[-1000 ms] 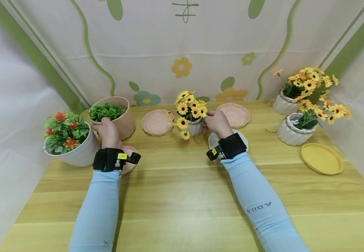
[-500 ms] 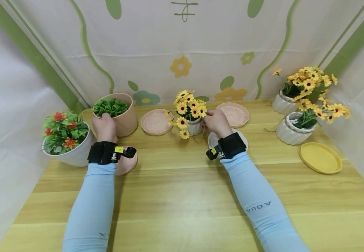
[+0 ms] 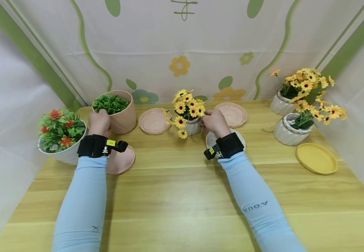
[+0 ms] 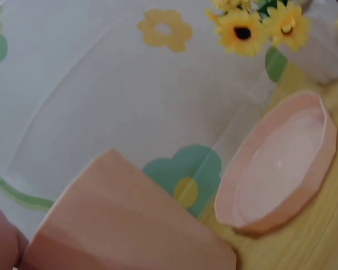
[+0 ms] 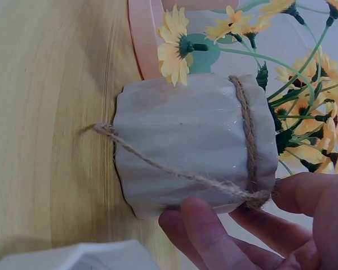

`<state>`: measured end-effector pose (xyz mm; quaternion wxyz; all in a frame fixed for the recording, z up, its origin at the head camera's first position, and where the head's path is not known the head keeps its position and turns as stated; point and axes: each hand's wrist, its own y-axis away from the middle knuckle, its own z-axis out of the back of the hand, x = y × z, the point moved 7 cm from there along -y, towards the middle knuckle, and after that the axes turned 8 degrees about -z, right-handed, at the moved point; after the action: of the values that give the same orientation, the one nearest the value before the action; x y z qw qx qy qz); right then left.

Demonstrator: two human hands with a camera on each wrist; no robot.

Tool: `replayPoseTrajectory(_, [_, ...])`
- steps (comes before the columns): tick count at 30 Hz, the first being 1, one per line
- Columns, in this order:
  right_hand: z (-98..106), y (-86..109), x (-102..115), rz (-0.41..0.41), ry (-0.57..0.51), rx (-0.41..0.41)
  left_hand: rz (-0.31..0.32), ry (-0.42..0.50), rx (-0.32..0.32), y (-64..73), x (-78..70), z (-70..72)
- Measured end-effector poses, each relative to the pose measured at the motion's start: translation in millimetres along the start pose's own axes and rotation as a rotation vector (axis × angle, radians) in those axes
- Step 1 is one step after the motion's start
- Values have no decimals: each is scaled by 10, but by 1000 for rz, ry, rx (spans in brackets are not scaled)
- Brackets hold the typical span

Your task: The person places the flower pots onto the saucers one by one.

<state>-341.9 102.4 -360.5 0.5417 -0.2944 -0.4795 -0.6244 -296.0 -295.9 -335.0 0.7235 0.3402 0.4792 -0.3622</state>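
Observation:
At the back left, a pink flowerpot (image 3: 123,119) holds a green leafy plant (image 3: 110,104). My left hand (image 3: 99,121) grips the left side of its rim; most of its fingers are hidden. In the left wrist view, only a bit of that hand (image 4: 1,239) shows beside the pot's wall (image 4: 118,219). My right hand (image 3: 216,122) holds a small white flowerpot (image 3: 193,126) of yellow flowers (image 3: 188,108) by its right side. The right wrist view has the thumb and fingers (image 5: 211,233) at the rim, near a twine bow (image 5: 253,197). Both pots stand on the table.
A white pot with red flowers (image 3: 67,154) stands at far left. Saucers lie around: pink ones (image 3: 155,120) (image 3: 232,114) (image 3: 122,161), a white one (image 3: 211,140) under the right wrist, a yellow one (image 3: 316,158). Two white flowerpots (image 3: 281,104) (image 3: 292,131) stand at right.
The pink flowerpot has shifted slightly back and to the right. My left hand has moved leftward and back along its rim. The right hand and its flowerpot have stayed in place.

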Motion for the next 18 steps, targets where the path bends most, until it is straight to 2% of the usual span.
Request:
replayPoseTrajectory(6, [-13, 0, 1, -11, 0, -3, 55, -38, 55, 3, 56, -24])
replayPoseTrajectory(10, [-16, 3, -4, -22, -4, 3, 52, -61, 65, 10, 74, -49])
replayPoseTrajectory(14, [-5, 15, 3, -15, 5, 4, 47, -31, 92, 8, 74, -74])
replayPoseTrajectory(18, [-2, 19, 12, -7, 18, 5, 26, -107, 116, 1, 64, -50])
